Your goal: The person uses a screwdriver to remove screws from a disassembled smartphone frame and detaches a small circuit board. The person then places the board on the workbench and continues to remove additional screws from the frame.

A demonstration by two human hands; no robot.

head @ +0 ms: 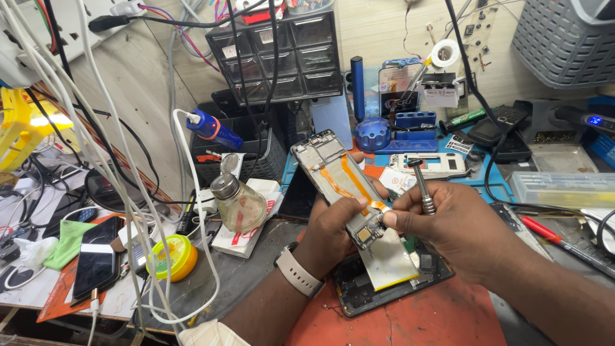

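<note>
Above the worktop, a phone frame is gripped by the left hand, its long axis tilted up and leftward away. A screwdriver is clasped in the right hand, whose fingertips are pinched on the orange flex cable at the frame's lower end.

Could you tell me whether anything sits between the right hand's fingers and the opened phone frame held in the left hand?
Nothing visible: the right hand fingers already touch the orange flex cable on the phone frame.
</note>
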